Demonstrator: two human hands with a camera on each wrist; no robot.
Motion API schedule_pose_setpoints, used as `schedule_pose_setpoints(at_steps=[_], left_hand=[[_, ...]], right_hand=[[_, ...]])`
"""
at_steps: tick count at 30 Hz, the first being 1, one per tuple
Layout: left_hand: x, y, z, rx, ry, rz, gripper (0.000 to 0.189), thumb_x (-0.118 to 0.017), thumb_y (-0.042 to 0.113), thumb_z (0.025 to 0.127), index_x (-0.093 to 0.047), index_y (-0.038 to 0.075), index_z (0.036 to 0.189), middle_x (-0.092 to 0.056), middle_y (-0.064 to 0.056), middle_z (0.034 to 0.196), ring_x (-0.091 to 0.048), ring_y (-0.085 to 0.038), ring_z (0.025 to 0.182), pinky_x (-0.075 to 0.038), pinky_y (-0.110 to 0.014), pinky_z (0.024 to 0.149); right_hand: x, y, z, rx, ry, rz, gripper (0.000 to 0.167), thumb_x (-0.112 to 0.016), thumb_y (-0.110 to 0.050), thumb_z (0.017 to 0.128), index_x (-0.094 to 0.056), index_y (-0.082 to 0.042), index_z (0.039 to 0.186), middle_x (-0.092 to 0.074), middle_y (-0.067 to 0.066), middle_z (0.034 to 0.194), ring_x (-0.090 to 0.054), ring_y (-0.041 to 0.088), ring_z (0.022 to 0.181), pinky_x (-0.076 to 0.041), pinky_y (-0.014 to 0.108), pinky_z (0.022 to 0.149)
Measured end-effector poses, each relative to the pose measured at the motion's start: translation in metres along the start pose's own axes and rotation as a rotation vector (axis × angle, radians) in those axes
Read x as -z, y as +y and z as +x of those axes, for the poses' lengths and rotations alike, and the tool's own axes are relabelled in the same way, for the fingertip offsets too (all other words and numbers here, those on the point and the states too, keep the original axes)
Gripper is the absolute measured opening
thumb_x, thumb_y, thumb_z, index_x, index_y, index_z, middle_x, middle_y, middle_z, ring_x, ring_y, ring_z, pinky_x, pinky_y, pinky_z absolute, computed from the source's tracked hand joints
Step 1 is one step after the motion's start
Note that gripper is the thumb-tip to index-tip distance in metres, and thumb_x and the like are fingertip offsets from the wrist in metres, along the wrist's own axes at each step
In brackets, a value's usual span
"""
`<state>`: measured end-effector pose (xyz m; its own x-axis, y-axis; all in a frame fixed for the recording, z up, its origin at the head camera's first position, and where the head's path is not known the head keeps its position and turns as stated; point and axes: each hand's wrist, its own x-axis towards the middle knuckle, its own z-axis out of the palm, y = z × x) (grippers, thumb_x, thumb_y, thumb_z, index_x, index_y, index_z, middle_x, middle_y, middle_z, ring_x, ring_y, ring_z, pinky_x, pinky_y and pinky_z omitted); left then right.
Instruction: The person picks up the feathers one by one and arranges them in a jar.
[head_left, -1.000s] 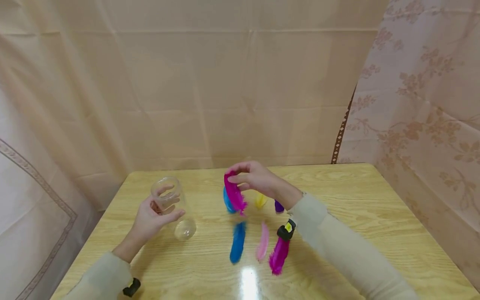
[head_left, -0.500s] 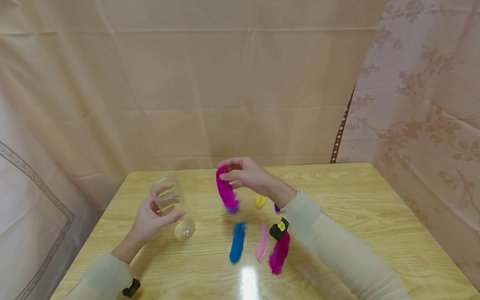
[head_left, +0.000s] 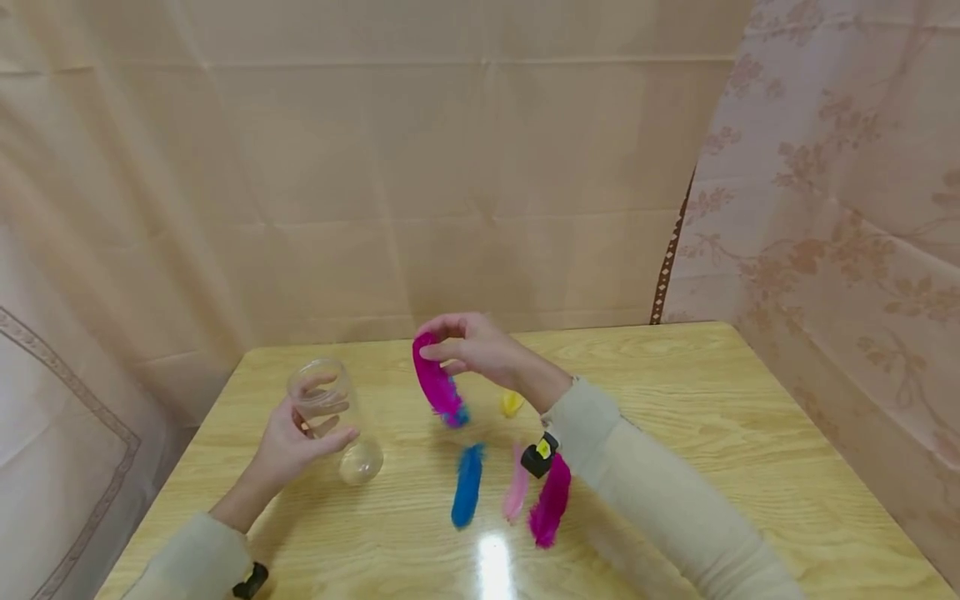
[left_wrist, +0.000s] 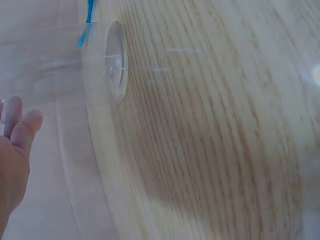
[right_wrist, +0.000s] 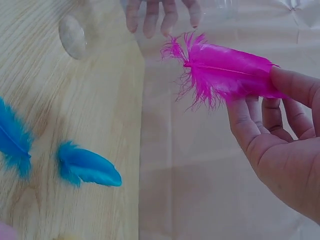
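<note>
My left hand (head_left: pixel 288 442) is wrapped round a clear, see-through cylindrical jar (head_left: pixel 362 462) on the left of the table, its wide round mouth facing up. In the left wrist view the jar's round base (left_wrist: pixel 115 62) shows close to the wood. To the right of the jar, my right hand (head_left: pixel 480 354) pinches a magenta feather (head_left: pixel 433 382) by one end between thumb and fingers. The feather's fluffy end hangs down in the head view and points toward the jar in the right wrist view. Below it a blue feather (right_wrist: pixel 90 166) lies on the table, partly covered in the head view.
Nearer the front of the wooden table (head_left: pixel 675 417) lie another blue feather (head_left: pixel 467 487), a light pink feather (head_left: pixel 516 487) and a second magenta feather (head_left: pixel 550 504). A yellow feather (head_left: pixel 512 403) lies beyond them. A beige curtain (head_left: pixel 375 167) hangs behind the table.
My right hand has carried the magenta feather left, toward the jar. The left hand keeps its hold on the jar. The purple feather is now hidden behind the right arm.
</note>
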<state>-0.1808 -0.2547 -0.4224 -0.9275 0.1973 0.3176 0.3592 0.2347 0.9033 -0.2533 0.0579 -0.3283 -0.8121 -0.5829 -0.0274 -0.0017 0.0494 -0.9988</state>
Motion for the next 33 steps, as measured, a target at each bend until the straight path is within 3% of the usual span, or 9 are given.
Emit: schedule_pose_setpoints(at_steps=[3, 5, 14, 20, 26, 33], left_hand=[[0.003, -0.003, -0.002, 0.005, -0.012, 0.002, 0.078, -0.081, -0.008, 0.079, -0.042, 0.007, 0.145, -0.061, -0.02, 0.13, -0.063, -0.019, 0.116, -0.05, -0.037, 0.096], [0.002, -0.004, 0.0, 0.011, -0.026, 0.01, 0.077, -0.081, -0.007, 0.08, -0.041, 0.008, 0.144, -0.059, -0.023, 0.13, -0.063, -0.02, 0.116, -0.048, -0.039, 0.097], [0.006, -0.006, 0.0, -0.003, -0.038, 0.015, 0.075, -0.081, -0.009, 0.08, -0.041, 0.008, 0.142, -0.067, 0.001, 0.121, -0.063, -0.027, 0.117, -0.049, -0.034, 0.096], [0.006, -0.007, -0.001, -0.001, -0.041, 0.021, 0.076, -0.081, -0.009, 0.08, -0.04, 0.006, 0.142, -0.066, -0.002, 0.122, -0.064, -0.018, 0.115, -0.048, -0.041, 0.097], [0.006, -0.008, -0.001, 0.009, -0.038, 0.018, 0.076, -0.081, -0.007, 0.08, -0.04, 0.007, 0.143, -0.067, -0.002, 0.121, -0.064, -0.019, 0.115, -0.044, -0.052, 0.098], [0.004, -0.008, -0.002, 0.018, -0.036, 0.01, 0.076, -0.081, -0.007, 0.08, -0.04, 0.005, 0.143, -0.067, -0.001, 0.121, -0.064, -0.018, 0.115, -0.046, -0.048, 0.098]], right_hand=[[-0.008, 0.001, 0.002, 0.001, 0.003, -0.001, 0.033, -0.067, -0.005, 0.097, -0.062, -0.001, 0.13, -0.06, 0.016, 0.118, -0.066, 0.027, 0.104, -0.058, 0.041, 0.087], [-0.009, 0.0, 0.003, 0.001, 0.004, 0.0, 0.033, -0.068, -0.006, 0.097, -0.062, -0.002, 0.129, -0.06, 0.016, 0.117, -0.067, 0.027, 0.103, -0.058, 0.04, 0.087], [-0.019, -0.006, 0.005, 0.024, -0.039, -0.001, 0.036, -0.068, -0.007, 0.097, -0.06, 0.0, 0.131, -0.06, 0.016, 0.119, -0.066, 0.027, 0.103, -0.058, 0.041, 0.085], [-0.024, -0.006, 0.007, 0.021, -0.053, 0.006, 0.034, -0.068, -0.006, 0.097, -0.061, -0.001, 0.13, -0.061, 0.016, 0.117, -0.066, 0.026, 0.103, -0.058, 0.041, 0.085], [-0.032, -0.011, 0.01, 0.053, -0.066, 0.017, 0.031, -0.068, -0.006, 0.097, -0.063, -0.001, 0.127, -0.062, 0.015, 0.117, -0.067, 0.027, 0.102, -0.058, 0.041, 0.085], [-0.049, -0.019, 0.016, 0.067, -0.091, 0.032, 0.028, -0.069, -0.006, 0.096, -0.066, 0.0, 0.124, -0.063, 0.014, 0.114, -0.067, 0.024, 0.097, -0.059, 0.04, 0.082]])
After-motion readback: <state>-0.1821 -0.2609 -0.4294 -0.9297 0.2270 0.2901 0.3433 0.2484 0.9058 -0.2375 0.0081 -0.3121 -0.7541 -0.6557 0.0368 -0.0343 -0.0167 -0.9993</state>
